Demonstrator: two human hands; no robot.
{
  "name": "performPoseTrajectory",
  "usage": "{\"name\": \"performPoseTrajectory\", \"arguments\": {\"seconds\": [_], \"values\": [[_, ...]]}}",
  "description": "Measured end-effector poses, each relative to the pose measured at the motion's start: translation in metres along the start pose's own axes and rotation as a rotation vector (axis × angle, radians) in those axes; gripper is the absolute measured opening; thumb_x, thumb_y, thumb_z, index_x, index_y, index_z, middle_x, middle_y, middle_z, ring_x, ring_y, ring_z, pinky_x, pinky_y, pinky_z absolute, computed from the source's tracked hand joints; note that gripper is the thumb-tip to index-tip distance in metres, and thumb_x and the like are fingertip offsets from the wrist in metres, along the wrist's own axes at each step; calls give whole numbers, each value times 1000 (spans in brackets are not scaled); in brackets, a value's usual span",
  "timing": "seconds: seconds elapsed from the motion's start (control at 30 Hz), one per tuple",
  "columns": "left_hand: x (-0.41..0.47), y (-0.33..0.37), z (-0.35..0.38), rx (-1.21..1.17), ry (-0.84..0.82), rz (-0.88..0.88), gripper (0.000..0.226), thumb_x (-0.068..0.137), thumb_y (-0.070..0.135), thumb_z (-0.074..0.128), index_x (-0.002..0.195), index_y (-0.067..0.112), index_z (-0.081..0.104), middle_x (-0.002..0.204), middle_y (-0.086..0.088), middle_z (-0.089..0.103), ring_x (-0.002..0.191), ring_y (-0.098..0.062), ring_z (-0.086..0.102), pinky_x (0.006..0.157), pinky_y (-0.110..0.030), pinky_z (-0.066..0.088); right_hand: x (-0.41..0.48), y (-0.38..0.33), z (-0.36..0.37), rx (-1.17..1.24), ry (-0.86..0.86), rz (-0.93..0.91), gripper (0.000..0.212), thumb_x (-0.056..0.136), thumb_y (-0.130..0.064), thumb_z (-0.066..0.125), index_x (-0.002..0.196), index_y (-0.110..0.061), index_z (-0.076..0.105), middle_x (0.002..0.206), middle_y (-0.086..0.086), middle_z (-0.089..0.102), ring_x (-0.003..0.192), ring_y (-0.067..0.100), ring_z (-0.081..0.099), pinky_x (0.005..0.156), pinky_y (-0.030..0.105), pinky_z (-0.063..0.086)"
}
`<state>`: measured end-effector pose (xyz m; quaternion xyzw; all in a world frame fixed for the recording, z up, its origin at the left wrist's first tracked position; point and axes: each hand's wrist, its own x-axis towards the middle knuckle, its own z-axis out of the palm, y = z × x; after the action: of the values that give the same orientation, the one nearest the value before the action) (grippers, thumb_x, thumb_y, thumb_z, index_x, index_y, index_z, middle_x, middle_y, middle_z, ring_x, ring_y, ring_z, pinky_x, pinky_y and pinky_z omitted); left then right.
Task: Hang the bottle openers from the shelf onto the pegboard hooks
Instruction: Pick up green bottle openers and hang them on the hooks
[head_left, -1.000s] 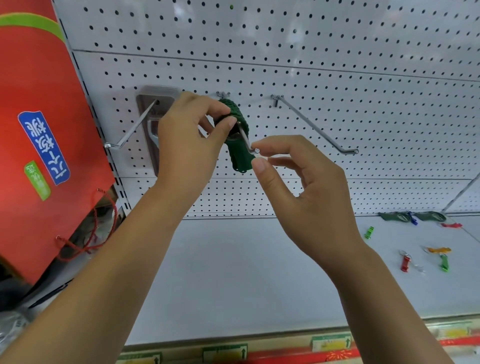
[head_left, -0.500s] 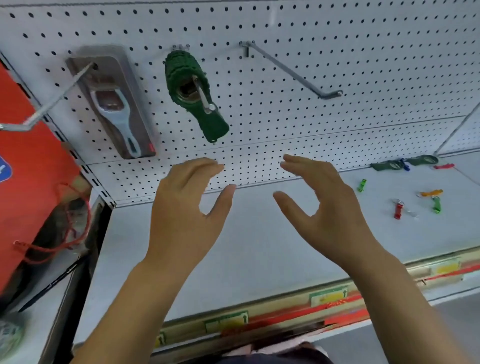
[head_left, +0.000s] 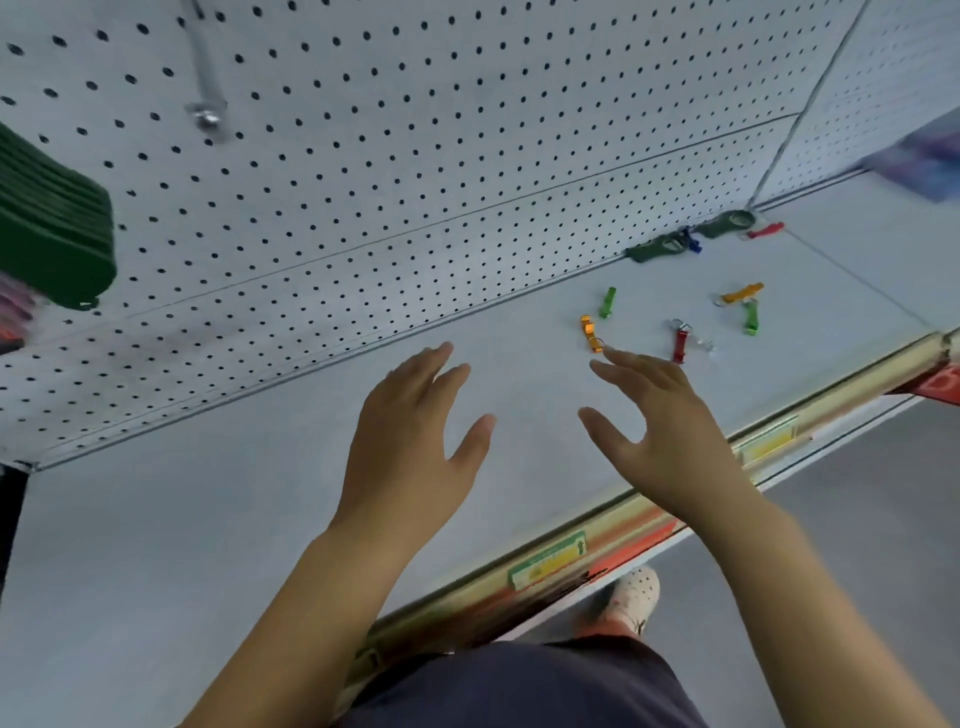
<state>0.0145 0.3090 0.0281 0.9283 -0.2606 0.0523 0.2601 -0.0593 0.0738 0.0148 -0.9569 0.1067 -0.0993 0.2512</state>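
Behind, the pegboard (head_left: 467, 130) is rising over the shelf (head_left: 208, 519). The left hand (head_left: 410, 441) and right hand (head_left: 670, 431) are hovering above it, fingers spread, holding nothing. Green openers (head_left: 52, 228) are hanging far left; small openers (head_left: 680, 343) are lying on the shelf, right.

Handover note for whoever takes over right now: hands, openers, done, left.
Left hand and right hand: open, empty, above the shelf.
Done: a stack of dark green bottle openers hangs on the pegboard, far left.
Left: two dark green openers at the shelf's back edge, plus small coloured keychain openers loose on its right side. One bare hook shows.
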Motion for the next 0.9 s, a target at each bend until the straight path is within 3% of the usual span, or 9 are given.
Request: {"name": "performPoseTrajectory", "arguments": {"seconds": [0.1,0.27,0.4,0.63,0.73,0.8,0.9], "values": [[38,26,27,-12,-1,21,50,96,41,63,138,15,59,155,1,46,145,-19,39,118,-42,34,21,41,-19,0,9,34,51,94,-39,65,141,-19,56,151,-5,50,143,17,37,118,33,28],[113,72,79,1,-7,78,49,95,38,65,135,10,61,150,-4,53,141,-23,46,114,-44,40,64,125,-56,-7,59,67,49,91,-37,68,136,-16,61,145,1,56,137,22,46,111,40,43],[179,102,117,49,-56,87,48,96,37,64,134,8,60,149,-7,52,140,-26,46,112,-46,40,102,198,-84,-63,30,124,48,93,-38,67,136,-18,60,145,0,56,138,22,45,110,43,44],[258,146,189,62,-130,2,49,98,35,61,138,8,56,150,-9,51,141,-27,45,115,-43,35,176,305,-116,-111,-76,153,47,97,-39,61,139,-19,57,147,-3,54,140,17,41,112,29,33],[284,159,219,56,-174,-42,51,100,37,58,142,9,53,151,-8,50,141,-26,44,115,-41,35,216,335,-121,-106,-75,176,44,98,-38,60,137,-17,59,144,0,58,138,19,44,112,32,35],[300,162,238,28,-184,-85,52,100,37,58,143,10,52,150,-7,51,140,-25,45,115,-40,37,244,351,-122,-56,-56,230,40,98,-36,61,133,-17,61,137,2,62,131,22,51,108,33,39],[324,160,260,-104,-184,-258,46,99,35,61,139,14,55,142,-2,57,132,-22,51,106,-35,40,286,373,-117,32,-30,283,32,97,-34,63,121,-14,68,116,6,70,107,26,64,90,31,45]]}}
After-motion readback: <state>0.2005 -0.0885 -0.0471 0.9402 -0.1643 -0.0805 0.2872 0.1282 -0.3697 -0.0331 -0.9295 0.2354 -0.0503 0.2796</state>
